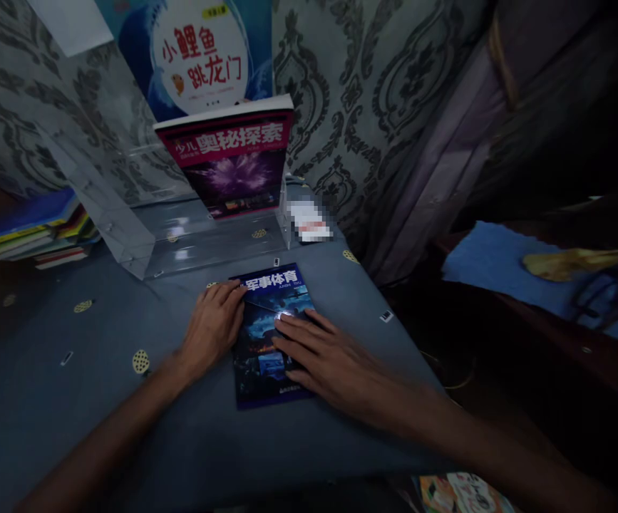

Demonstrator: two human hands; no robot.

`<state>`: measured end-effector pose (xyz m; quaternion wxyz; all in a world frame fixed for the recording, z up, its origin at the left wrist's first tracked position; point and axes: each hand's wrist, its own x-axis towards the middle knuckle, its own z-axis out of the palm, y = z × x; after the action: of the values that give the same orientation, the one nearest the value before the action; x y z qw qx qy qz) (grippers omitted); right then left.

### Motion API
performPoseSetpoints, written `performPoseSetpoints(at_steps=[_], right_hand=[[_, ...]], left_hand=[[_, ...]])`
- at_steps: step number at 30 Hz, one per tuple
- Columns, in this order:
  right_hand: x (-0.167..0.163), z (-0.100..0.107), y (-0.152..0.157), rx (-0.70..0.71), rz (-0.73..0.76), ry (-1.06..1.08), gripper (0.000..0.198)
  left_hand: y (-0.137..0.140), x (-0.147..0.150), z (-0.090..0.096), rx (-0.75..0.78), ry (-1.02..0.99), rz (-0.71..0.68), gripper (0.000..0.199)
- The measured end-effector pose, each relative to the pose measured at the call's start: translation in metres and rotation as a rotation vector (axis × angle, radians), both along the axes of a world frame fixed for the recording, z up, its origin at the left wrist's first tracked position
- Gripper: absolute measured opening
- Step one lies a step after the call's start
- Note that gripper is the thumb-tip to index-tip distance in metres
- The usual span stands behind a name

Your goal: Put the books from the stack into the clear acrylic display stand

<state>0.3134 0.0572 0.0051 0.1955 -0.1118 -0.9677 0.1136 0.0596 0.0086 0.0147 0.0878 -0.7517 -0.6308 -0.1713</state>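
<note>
A dark blue book (pixel 266 367) with white Chinese title lettering lies face up on the cloth-covered table. My left hand (pixel 215 320) is at its upper left edge, fingers bent together over the margin and closed on it; the underside of the grip is hidden. Flat across the right half of the cover rests my right hand (pixel 324 349), its fingers stretched out and slightly apart. A bright glare spot shows on the cover beside those fingertips.
Behind stands a clear acrylic rack (pixel 212 246) with a purple-red book (pixel 234 171) upright in it. A blue book (pixel 207 64) is farther back. Stacked books (pixel 35 231) lie left, a small white packet (pixel 311 221) right of the rack. A blue cloth (pixel 490 260) lies far right.
</note>
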Motion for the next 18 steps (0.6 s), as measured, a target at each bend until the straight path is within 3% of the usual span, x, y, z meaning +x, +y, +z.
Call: performPoseSetpoints(at_steps=[6,12,18], right_hand=[[-0.008,0.001,0.018,0.02,-0.028,-0.011,0.04],[-0.014,-0.007,0.045,0.103,-0.229,0.023,0.039],[-0.016,-0.009,0.063,0.133,-0.387,0.054,0.038]], left_hand=[[0.012,0.005,0.003,-0.009,0.015,-0.087,0.033],[0.036,0.021,0.003,-0.046,-0.052,-0.215,0.035],[0.054,0.036,0.004,-0.095,-0.042,-0.258,0.038]])
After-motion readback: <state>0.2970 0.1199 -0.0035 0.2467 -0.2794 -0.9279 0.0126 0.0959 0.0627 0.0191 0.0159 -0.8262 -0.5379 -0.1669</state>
